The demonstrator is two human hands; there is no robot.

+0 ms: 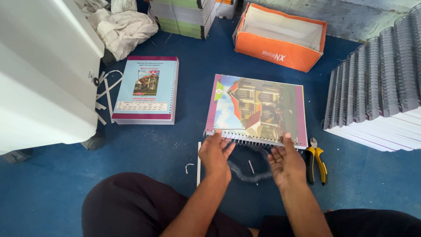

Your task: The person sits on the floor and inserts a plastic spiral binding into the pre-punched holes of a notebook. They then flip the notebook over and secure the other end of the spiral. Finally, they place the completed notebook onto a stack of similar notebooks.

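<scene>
Head view: a notebook (pixel 256 109) with a house picture on its cover is seen lying flat on the blue floor (pixel 52 193), just in front of the person's knees. Along its near edge a wire spiral binding (pixel 252 140) is threaded through the punched holes. The left hand (pixel 215 153) is laid on that near edge toward its left end, fingers spread and pressed against the binding, nothing being clasped. The right hand (pixel 286 163) is held open with fingers apart, the thumb touching the near edge toward its right end; nothing is gripped by it either. A loose length of grey coil (pixel 245 173) is seen on the floor between the two hands. Yellow-handled pliers (pixel 316 163) are laid just beside the right hand. To the left, well apart, a stack of unbound punched notebooks (pixel 147 90) is placed beside a white machine (pixel 44 74). An open orange box (pixel 280 37) is set beyond the notebook, and rows of finished spiral-bound notebooks (pixel 377 96) are stacked at the right.
</scene>
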